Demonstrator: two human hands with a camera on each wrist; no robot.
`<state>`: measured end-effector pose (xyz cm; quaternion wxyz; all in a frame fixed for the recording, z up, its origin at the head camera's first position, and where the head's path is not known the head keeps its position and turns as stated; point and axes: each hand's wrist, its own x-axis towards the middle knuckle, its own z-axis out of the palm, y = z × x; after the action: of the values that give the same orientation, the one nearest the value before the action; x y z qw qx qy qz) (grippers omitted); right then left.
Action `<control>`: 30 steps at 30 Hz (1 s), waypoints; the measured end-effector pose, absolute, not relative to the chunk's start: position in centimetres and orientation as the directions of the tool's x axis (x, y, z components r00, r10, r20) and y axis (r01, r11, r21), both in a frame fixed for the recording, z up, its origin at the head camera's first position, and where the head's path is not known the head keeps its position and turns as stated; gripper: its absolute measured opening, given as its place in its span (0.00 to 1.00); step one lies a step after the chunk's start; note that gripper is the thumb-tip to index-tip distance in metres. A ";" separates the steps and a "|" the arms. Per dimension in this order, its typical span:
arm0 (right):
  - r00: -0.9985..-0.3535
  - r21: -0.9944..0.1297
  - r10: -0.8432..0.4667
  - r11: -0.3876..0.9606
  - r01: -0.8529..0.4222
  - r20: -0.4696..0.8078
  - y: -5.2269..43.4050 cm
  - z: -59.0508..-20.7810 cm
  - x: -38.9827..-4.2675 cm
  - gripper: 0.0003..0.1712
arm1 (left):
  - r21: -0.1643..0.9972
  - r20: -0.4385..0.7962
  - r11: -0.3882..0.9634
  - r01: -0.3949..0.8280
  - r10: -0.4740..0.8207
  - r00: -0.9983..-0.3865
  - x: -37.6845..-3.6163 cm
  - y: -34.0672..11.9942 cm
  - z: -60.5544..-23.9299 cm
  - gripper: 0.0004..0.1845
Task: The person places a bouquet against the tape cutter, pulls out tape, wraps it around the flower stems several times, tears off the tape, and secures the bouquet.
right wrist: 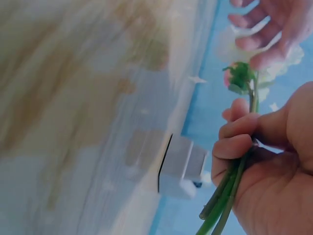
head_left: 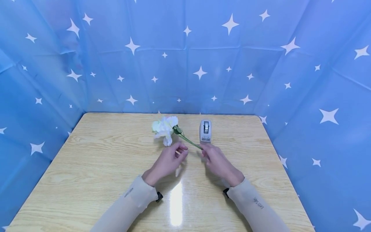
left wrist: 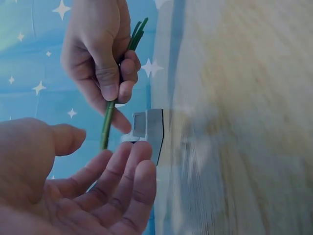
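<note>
A bunch of white artificial flowers [head_left: 165, 128] with green stems [head_left: 189, 142] slants over the table, blooms to the left. My right hand [head_left: 216, 160] grips the stems between thumb and curled fingers. In the right wrist view, the cut ends of the stems [right wrist: 220, 205] poke out below that right hand [right wrist: 274, 152]. My left hand [head_left: 170, 159] hovers just below the blooms with nothing in it. Its fingers are loosely bent and the thumb stands apart, as the left wrist view shows of the left hand [left wrist: 98, 186].
A grey tape dispenser [head_left: 205, 131] with a roll of tape stands on the wooden table [head_left: 101, 161], just beyond my right hand. Blue curtains [head_left: 174, 64] with white stars hang behind the table and along both sides.
</note>
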<state>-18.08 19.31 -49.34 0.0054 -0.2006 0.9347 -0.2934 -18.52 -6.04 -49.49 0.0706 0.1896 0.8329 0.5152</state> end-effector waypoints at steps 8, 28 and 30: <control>-0.914 -0.503 -0.397 0.776 -0.381 0.081 21.0 -49.4 -18.6 0.34 | 0.779 0.157 0.484 0.398 0.464 -0.872 -17.3 -6.4 -49.0 0.11; -0.882 -0.339 -0.465 0.819 -0.462 0.078 24.6 -50.0 -19.5 0.20 | 0.630 0.325 0.557 0.542 0.446 -0.834 -17.2 -7.0 -47.2 0.08; -0.882 -0.322 -0.466 0.827 -0.461 0.066 24.7 -49.9 -19.5 0.19 | 0.609 0.330 0.575 0.546 0.443 -0.834 -17.3 -7.0 -47.3 0.08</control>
<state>-19.51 24.73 -49.85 0.0077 -0.2423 0.9558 -0.1662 -17.35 -7.00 -47.28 -0.0706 0.2796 0.8845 0.3667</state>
